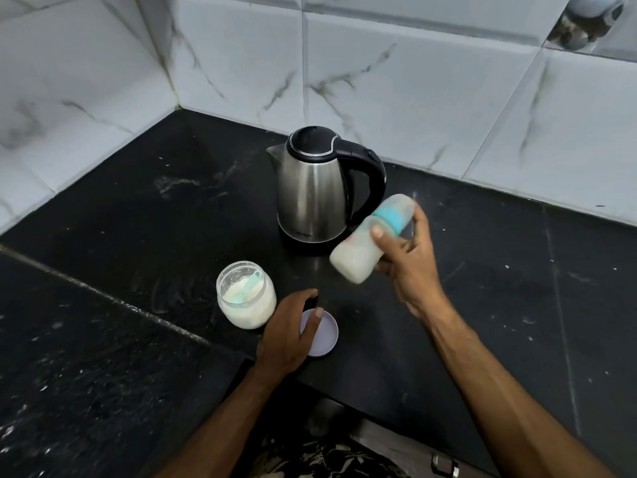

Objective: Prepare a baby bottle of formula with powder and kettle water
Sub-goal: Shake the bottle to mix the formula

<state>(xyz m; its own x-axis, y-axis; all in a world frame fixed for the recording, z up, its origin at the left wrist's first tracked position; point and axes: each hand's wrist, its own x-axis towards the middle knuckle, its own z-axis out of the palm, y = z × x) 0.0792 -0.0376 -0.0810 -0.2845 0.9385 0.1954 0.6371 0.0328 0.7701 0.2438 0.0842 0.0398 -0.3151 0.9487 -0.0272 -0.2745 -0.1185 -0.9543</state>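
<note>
Right hand (410, 257) grips a capped baby bottle (372, 243) of milky formula, tilted with its cap end up and away, just beside the kettle (313, 191); blur suggests shaking. Left hand (289, 332) lies relaxed on the purple lid (325, 334) nearer the open powder jar (244, 294).

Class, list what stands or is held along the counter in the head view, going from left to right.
Powder jar → left hand → lid → bottle → right hand. Kettle omitted: it overlaps several.

The kettle (315, 191) stands at frame centre on the counter (138, 219). Lower left of it sits the jar (245, 294), a scoop (253, 282) inside. The lid (320, 334) lies right of the jar. The bottle (370, 239) hangs tilted right of the kettle.
</note>
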